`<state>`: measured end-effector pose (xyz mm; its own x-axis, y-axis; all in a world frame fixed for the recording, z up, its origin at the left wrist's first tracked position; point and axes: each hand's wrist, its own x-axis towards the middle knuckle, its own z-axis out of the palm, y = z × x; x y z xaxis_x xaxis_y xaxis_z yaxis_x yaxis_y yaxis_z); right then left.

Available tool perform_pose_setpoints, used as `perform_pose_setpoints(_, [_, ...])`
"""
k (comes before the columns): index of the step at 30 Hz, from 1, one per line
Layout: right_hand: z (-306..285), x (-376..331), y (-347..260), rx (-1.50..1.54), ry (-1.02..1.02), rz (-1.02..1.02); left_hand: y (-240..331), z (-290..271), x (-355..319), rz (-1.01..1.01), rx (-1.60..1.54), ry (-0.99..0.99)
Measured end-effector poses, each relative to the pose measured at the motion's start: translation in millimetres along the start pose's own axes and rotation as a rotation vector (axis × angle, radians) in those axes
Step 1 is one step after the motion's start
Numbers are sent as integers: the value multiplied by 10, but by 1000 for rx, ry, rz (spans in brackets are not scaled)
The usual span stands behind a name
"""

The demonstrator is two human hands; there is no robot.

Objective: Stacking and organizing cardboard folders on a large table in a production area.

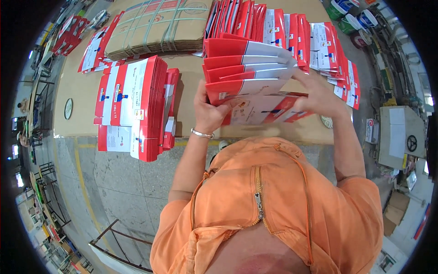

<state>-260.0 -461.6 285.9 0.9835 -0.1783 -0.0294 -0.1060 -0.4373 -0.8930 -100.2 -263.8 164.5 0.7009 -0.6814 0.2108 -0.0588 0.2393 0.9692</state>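
Note:
Between my two hands is a fanned bundle of flat red-and-white printed cartons (248,86), tilted up over the near edge of the table. My left hand (212,108) grips the bundle's left end, thumb on the near face; a bracelet circles that wrist. Around the right end is my right hand (317,93), its fingers closed on the cartons and partly hidden by them. Several cartons stand apart in steps at the bundle's top. To the left, a tall stack of matching cartons (132,93) sits at the table edge and overhangs it.
A strapped brown cardboard pack (159,25) lies at the back of the cardboard-covered table (191,123). More carton rows (273,27) stretch along the back right. A round disc (68,108) lies far left. Paint-type buckets (351,23) stand beyond the right corner.

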Motion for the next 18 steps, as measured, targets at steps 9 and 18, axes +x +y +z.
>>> perform_pose_setpoints(9, [528,-17,1157,-807,178,-190,-474,8,29,-343,-183,-387])
perform_pose_setpoints(18, [719,145,852,-422,219,-168,-399,157,18,61,83,-214])
